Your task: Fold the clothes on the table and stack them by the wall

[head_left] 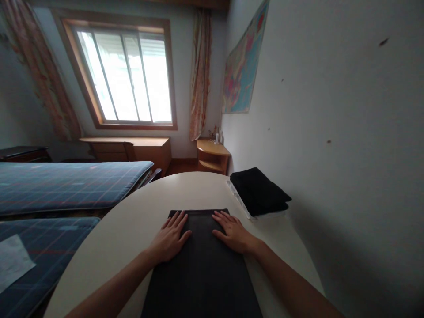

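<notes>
A long, flat black piece (205,274), smooth like folded cloth or sheeting, lies on the round white table (126,247); its near end runs out of view. My left hand (170,236) rests flat on its far left edge, fingers stretched out and thumb pointing inward. Across from it, my right hand (233,232) lies palm down on the far right edge with its fingers spread. Neither hand grips anything. Folded black cloths (260,190) are stacked beyond my right hand, on a white plastic-looking wrapper or tray (239,198).
Plaid mattresses (66,183) stand left of the table, with a white paper (15,260) on the nearer one. A white wall (347,154) borders the right side. Behind are a wooden desk (149,148), a corner cabinet (212,148) and a window (126,75).
</notes>
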Demonstrator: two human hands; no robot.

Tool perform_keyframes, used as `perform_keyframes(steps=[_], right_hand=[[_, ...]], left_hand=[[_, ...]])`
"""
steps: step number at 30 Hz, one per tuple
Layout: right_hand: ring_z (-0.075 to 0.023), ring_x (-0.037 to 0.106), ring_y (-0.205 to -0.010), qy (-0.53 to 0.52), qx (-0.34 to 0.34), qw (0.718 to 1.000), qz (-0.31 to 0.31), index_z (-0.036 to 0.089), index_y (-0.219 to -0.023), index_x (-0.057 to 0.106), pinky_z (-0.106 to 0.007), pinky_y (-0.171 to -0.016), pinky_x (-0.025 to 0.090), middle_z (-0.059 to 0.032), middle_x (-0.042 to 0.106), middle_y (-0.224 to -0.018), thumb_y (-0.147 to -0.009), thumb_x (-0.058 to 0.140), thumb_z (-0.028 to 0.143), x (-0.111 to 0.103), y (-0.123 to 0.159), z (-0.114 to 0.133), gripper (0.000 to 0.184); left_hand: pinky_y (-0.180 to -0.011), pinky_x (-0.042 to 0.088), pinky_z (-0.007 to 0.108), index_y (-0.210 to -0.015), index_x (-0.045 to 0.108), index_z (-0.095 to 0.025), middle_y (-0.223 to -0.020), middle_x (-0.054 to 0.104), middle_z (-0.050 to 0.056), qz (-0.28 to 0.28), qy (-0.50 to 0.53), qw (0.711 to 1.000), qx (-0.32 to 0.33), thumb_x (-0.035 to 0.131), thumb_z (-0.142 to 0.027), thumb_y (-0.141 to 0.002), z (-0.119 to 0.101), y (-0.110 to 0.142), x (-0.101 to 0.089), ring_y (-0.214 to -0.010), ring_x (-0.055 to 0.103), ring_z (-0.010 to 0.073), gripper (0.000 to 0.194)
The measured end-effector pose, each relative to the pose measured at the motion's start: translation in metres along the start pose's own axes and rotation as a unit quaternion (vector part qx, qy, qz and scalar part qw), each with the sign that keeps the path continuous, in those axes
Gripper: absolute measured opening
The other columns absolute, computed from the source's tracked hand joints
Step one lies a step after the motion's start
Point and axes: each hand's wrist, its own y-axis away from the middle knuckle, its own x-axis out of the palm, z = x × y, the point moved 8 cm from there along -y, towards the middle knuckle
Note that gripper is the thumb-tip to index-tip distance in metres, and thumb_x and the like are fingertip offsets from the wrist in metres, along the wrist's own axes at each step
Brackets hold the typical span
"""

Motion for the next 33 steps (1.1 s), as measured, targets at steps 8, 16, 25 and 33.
perform_keyframes(steps=[8,16,25,33], right_hand=[[-0.0317,0.036,-0.139,0.030,0.051,0.997,-0.043,0.017,-0.147,0.044,-0.049,-0.114,0.023,-0.0161,0.044,-0.149,-0.094,0.046,0.055,-0.012,-0.036,-0.015,0.065],[-0.0276,0.063,-0.102,-0.024,0.081,0.996,0.005,0.016,-0.108,0.070,-0.031,-0.084,0.047,-0.0119,0.071,-0.107,-0.075,0.074,0.050,-0.027,-0.062,-0.041,0.048],[-0.0221,0.065,-0.084,-0.054,0.094,0.994,-0.028,0.018,-0.095,0.068,-0.026,-0.067,0.045,-0.0062,0.071,-0.091,-0.067,0.084,0.036,-0.053,-0.080,-0.048,0.036],[-0.0197,0.065,-0.092,-0.091,0.053,0.979,-0.176,0.020,-0.106,0.062,-0.029,-0.080,0.047,-0.0067,0.071,-0.102,-0.080,0.075,0.034,-0.106,-0.072,-0.036,0.032]], left_hand=[[-0.105,0.038,0.046,-0.132,0.057,-0.015,-0.134,0.059,0.017,0.047,0.032,0.998,-0.036,0.056,-0.045,-0.083,0.033,-0.048,-0.028,-0.124,0.054,0.0348,0.057],[-0.064,0.047,0.027,-0.084,0.068,-0.019,-0.080,0.072,0.002,0.162,0.104,0.980,-0.042,0.073,-0.040,-0.058,0.061,-0.077,-0.024,-0.077,0.067,0.0231,0.034],[-0.064,0.044,0.026,-0.085,0.063,-0.020,-0.080,0.067,0.000,0.073,0.120,0.989,-0.042,0.071,-0.033,-0.061,0.053,-0.093,-0.050,-0.077,0.062,0.0206,0.029],[-0.079,0.045,0.032,-0.101,0.064,-0.021,-0.097,0.069,0.005,-0.094,0.106,0.989,-0.033,0.065,-0.034,-0.074,0.042,-0.093,-0.113,-0.091,0.063,0.0246,0.030]])
